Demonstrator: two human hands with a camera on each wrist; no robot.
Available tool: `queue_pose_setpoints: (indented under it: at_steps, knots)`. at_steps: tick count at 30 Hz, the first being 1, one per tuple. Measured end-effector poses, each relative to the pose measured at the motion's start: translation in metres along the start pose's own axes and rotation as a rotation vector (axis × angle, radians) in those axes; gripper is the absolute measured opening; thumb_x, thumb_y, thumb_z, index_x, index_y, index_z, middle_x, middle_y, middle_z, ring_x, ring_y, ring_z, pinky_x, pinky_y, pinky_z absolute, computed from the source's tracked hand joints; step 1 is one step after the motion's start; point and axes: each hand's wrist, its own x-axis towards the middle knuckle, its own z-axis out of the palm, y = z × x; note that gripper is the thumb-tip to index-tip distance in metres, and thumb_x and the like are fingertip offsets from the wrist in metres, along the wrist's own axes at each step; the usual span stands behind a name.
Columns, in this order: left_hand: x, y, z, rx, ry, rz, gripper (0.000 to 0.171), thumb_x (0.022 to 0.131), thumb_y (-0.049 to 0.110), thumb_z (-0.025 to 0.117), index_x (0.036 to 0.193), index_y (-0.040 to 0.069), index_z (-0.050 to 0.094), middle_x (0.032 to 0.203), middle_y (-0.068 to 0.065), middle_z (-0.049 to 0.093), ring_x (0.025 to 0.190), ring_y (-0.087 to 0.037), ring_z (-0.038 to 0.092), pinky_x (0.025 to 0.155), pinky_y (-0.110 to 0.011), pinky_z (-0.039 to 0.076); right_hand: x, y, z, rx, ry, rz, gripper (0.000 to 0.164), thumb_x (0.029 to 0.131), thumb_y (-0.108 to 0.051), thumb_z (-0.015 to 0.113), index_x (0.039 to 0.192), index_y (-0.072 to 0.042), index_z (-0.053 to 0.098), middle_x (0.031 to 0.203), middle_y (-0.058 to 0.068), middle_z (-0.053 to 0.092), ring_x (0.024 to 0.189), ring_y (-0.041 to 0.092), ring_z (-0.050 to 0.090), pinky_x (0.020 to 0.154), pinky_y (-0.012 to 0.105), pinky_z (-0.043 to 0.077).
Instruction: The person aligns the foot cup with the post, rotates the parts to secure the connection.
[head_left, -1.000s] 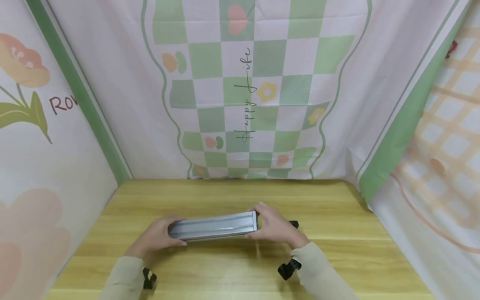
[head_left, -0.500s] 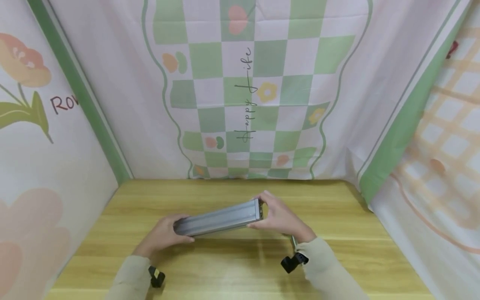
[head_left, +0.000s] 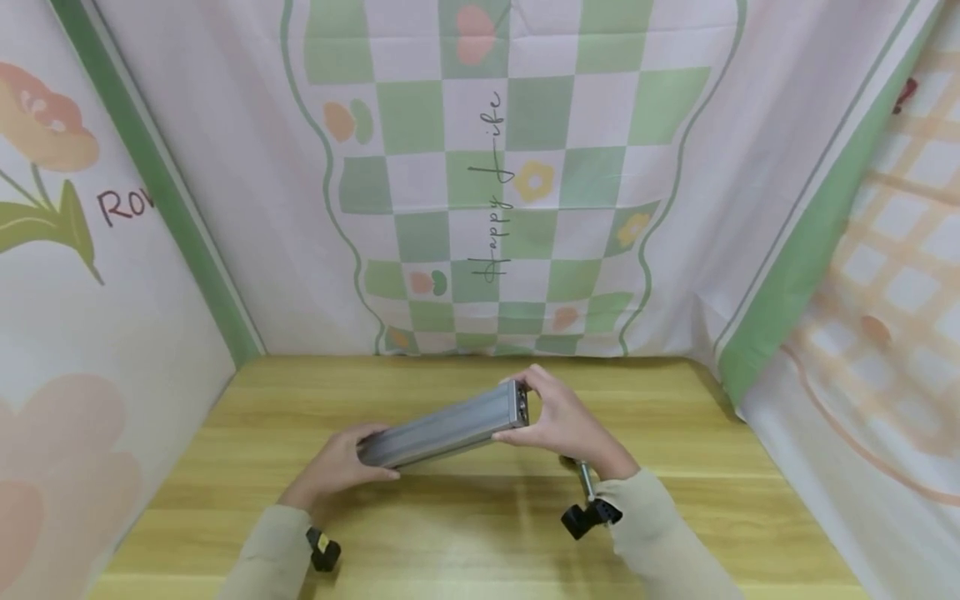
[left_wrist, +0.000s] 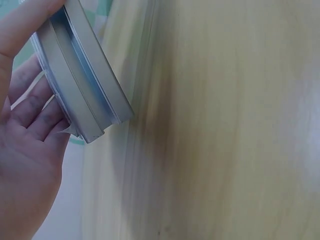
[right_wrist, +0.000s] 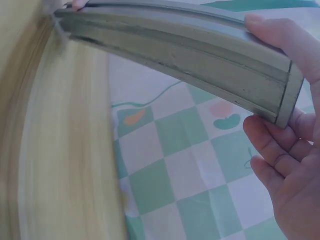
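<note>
A grey aluminium profile bar (head_left: 442,429) with long grooves is held up over the table, its right end higher than its left. My left hand (head_left: 333,471) grips the lower end between thumb and fingers. In the left wrist view the open groove of the bar (left_wrist: 75,75) shows below the thumb. At the raised end, my right hand (head_left: 562,421) pinches the bar with the thumb on one side and fingers on the other. A flat end piece with holes faces right there. The right wrist view shows the grooved side of the bar (right_wrist: 175,60).
Behind my right wrist, a slim silvery rod (head_left: 585,479) with a dark end lies on the wooden table (head_left: 465,533), partly hidden. A checked cloth (head_left: 495,208) hangs along the table's far edge, and printed cloths flank both sides.
Both hands have shifted right with the bar. Its right end has risen and turned away, so it slants more. The silvery rod has come into view behind the right wrist.
</note>
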Motion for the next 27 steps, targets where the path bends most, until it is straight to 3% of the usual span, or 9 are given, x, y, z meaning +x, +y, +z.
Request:
queue_pose_setpoints:
  at_steps: [11,19,27]
  knots:
    - [0.007,0.008,0.016,-0.103,-0.022,-0.035,0.078,0.075,0.038,0.09,0.141,0.015,0.056,0.141,-0.011,0.054,0.125,-0.033,0.053,0.104,-0.053,0.045,0.006,-0.01,-0.011,-0.007,0.05,-0.003,0.065,0.072,-0.044,0.091,0.125,-0.02,0.062,0.112,-0.006,0.059,0.116,0.021,0.057,0.101,0.05,0.047]
    - [0.012,0.015,0.026,-0.17,-0.055,-0.006,0.077,0.076,0.039,0.089,0.142,0.017,0.055,0.144,-0.01,0.052,0.13,-0.035,0.049,0.108,-0.056,0.04,0.01,-0.017,-0.018,0.023,0.074,-0.002,0.062,0.074,-0.039,0.091,0.125,-0.017,0.061,0.113,-0.005,0.06,0.122,0.024,0.055,0.105,0.053,0.043]
    - [0.017,0.021,0.035,-0.216,-0.068,0.006,0.08,0.078,0.036,0.088,0.145,0.012,0.051,0.145,-0.014,0.049,0.132,-0.039,0.047,0.109,-0.055,0.039,0.014,-0.023,-0.021,0.061,0.085,-0.014,0.062,0.076,-0.03,0.091,0.126,-0.012,0.059,0.119,-0.001,0.06,0.12,0.022,0.056,0.105,0.047,0.045]
